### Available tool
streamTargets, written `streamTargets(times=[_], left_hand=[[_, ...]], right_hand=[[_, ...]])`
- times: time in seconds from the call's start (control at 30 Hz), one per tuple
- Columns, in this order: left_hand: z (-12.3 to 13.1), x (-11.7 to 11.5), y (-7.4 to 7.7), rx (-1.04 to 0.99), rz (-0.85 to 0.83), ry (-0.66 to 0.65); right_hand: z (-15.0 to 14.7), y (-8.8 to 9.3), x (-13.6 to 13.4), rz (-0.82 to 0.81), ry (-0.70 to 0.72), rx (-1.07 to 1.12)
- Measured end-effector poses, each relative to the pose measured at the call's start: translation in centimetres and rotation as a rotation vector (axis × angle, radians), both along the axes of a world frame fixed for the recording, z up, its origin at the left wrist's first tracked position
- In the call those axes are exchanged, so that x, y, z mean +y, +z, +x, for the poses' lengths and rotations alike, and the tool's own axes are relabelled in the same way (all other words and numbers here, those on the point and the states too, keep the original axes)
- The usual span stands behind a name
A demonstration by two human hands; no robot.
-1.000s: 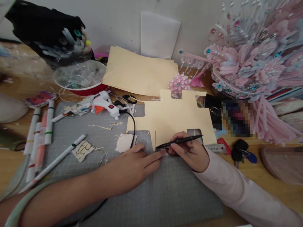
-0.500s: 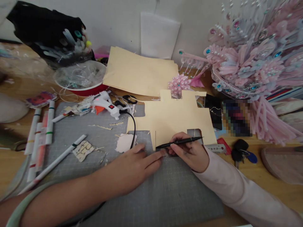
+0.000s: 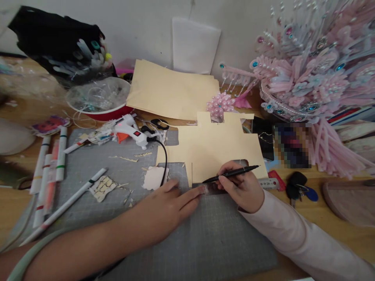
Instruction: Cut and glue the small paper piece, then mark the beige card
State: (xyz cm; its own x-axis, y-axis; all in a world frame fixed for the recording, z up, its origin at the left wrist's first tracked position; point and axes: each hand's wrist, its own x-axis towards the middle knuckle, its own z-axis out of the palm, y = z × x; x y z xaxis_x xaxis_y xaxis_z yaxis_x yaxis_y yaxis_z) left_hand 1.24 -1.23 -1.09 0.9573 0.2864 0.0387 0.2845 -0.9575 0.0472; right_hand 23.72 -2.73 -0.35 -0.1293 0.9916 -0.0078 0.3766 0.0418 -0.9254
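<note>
My right hand (image 3: 243, 189) grips a black pen (image 3: 231, 174) that lies almost level, its tip pointing left at the lower edge of a cut cream paper sheet (image 3: 216, 146). My left hand (image 3: 164, 208) lies flat on the grey cutting mat (image 3: 187, 242), fingers stretched out, with the fingertips pressing a small pale scrap beside the pen tip. A metal ruler (image 3: 268, 183) pokes out from under my right hand. A pale pink paper cut-out (image 3: 154, 177) rests just beyond my left hand.
A white glue gun (image 3: 131, 130) with a black cord, scissors (image 3: 156, 124), several markers (image 3: 49, 164), a red bowl (image 3: 101, 97), more cream sheets (image 3: 170, 89), a pink beaded headdress (image 3: 316, 82), a phone (image 3: 262, 136) and keys (image 3: 299, 189) crowd the wooden table.
My right hand and the pen have slid a little to the right along the sheet's lower edge. The left hand has stayed put.
</note>
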Motion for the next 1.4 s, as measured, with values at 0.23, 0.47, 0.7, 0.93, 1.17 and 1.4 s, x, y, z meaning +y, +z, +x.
streamTargets(times=[0.23, 0.47, 0.7, 0.93, 1.17, 1.4], left_hand=[[0.1, 0.0, 0.0, -0.009, -0.004, 0.013], [0.1, 0.0, 0.2, -0.015, -0.019, 0.011], [0.1, 0.0, 0.0, -0.013, -0.016, 0.015], [0.0, 0.0, 0.1, 0.002, -0.008, 0.01], [0.2, 0.1, 0.1, 0.002, -0.013, -0.012], [0.2, 0.3, 0.5, 0.0, 0.02, -0.024]], right_hand=[[0.5, 0.4, 0.1, 0.105, -0.025, -0.163], [0.7, 1.0, 0.3, 0.204, -0.052, -0.301], [0.9, 0.9, 0.2, 0.16, -0.058, -0.286], [0.8, 1.0, 0.1, 0.167, -0.065, -0.291], [0.9, 0.8, 0.0, 0.17, -0.061, -0.243], [2.0, 0.6, -0.3, 0.38, -0.152, -0.051]])
